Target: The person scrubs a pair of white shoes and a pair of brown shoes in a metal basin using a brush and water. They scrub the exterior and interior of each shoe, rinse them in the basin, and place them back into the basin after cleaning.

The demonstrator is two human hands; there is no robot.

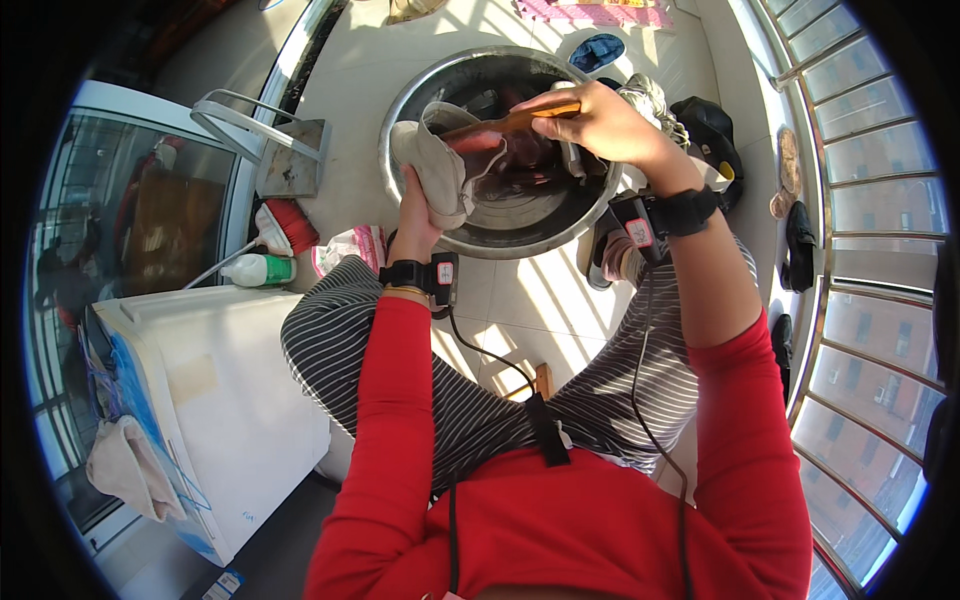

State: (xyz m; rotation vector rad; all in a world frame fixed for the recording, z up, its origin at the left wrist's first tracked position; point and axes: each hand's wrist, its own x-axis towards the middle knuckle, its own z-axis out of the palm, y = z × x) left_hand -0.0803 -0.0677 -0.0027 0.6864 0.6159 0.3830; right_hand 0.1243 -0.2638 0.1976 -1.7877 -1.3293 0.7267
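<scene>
My left hand [416,206] grips a pale off-white shoe [439,176] from below, at the near left side of a round metal basin [504,250]. A loose lace hangs from the shoe towards the basin. My right hand [600,124] is closed around the orange-brown wooden handle of a brush [551,111]. The brush reaches left to the shoe's opening, and its far end is partly hidden there. Dark water [517,210] lies in the basin below. A pale object [572,154], perhaps another shoe, rests inside at the right, partly covered by my right hand.
Beyond the basin lies a blue slipper [597,52]. Pale bundled laces or cloth [646,97] and a black bag-like item [709,131] stand at the right. To the left are a red-bristled broom [289,229], a white-and-green bottle [259,270], a long-handled dustpan [292,154] and a white cabinet [232,367].
</scene>
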